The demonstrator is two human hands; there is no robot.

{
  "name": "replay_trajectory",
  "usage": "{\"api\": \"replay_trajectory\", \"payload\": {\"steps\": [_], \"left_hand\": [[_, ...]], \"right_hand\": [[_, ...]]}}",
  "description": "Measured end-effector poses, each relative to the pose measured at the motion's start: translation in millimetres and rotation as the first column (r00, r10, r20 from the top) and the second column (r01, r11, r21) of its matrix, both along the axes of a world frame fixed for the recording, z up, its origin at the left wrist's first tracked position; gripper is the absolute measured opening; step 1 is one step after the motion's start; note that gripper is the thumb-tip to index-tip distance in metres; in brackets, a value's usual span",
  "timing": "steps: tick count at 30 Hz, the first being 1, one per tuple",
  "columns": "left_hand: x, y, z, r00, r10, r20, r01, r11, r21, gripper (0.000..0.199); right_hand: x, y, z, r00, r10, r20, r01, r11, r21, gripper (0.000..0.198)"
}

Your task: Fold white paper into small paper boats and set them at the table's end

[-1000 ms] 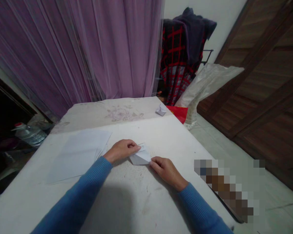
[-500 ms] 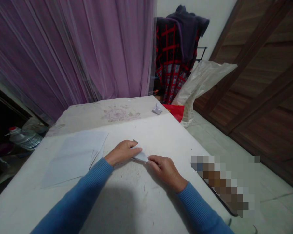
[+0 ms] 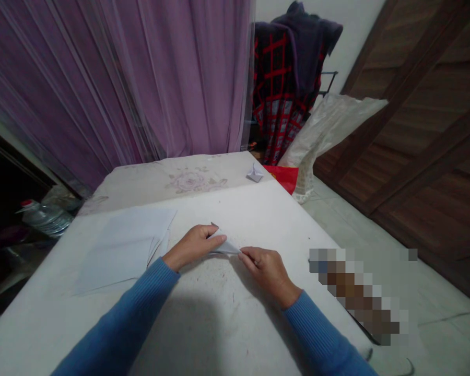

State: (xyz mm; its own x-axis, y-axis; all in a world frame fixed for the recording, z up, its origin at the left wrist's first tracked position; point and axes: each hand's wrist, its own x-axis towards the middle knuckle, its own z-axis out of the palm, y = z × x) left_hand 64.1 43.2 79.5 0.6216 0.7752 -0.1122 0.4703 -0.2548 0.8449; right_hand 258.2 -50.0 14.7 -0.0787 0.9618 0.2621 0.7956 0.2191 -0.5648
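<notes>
Between my hands is a small piece of folded white paper point(image 3: 227, 246), narrowing to a point on its right side. My left hand point(image 3: 194, 243) grips its left part, thumb lying on top, and the fingers underneath are partly hidden. At the pointed right tip, my right hand point(image 3: 268, 271) pinches the paper between thumb and fingers. A stack of white paper sheets point(image 3: 117, 250) lies to the left of my left hand. Farther back, near the table's right edge, stands a small folded paper shape point(image 3: 254, 173).
The table point(image 3: 196, 334) has a white cover with a flower print at the back. A blurred-out flat object point(image 3: 352, 297) lies at its right edge. Beyond are a red bag point(image 3: 285, 178), a pale plastic bag point(image 3: 329, 125), a purple curtain point(image 3: 180, 78) and, left, a plastic bottle point(image 3: 47, 218).
My hands keep their hold on the folded paper, which has turned slightly, its right tip a little higher. The whole view has shifted slightly.
</notes>
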Motion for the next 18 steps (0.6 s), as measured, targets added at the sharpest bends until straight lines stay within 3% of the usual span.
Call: {"api": "replay_trajectory", "payload": {"steps": [5,7,9,12,16,18], "left_hand": [[-1,2,-2.9,0.998,0.065,0.022,-0.066,0.997,0.028,0.035],[-3,4,0.5,0.985,0.166,0.044,-0.171,0.976,0.132,0.032],[-7,5,3.5,0.958,0.285,0.043,-0.286,0.920,0.267,0.035],[-16,2,-1.7,0.926,0.378,0.016,-0.355,0.855,0.378,0.035],[-23,-12,-30.6,0.927,0.374,-0.031,-0.345,0.881,0.322,0.039],[-21,-21,-47.9,0.932,0.359,-0.041,-0.334,0.899,0.283,0.044]], "right_hand": [[0,2,-7,0.980,-0.048,-0.192,0.029,0.994,-0.104,0.029],[1,4,-12,0.944,-0.139,-0.300,0.067,0.969,-0.239,0.032],[5,5,-16,0.913,-0.220,-0.343,0.080,0.922,-0.378,0.036],[12,4,-14,0.953,-0.203,-0.226,0.075,0.879,-0.471,0.041],[27,3,-5,0.997,-0.082,0.006,0.076,0.894,-0.441,0.042],[35,7,-3,0.993,-0.097,0.072,0.117,0.924,-0.364,0.033]]}}
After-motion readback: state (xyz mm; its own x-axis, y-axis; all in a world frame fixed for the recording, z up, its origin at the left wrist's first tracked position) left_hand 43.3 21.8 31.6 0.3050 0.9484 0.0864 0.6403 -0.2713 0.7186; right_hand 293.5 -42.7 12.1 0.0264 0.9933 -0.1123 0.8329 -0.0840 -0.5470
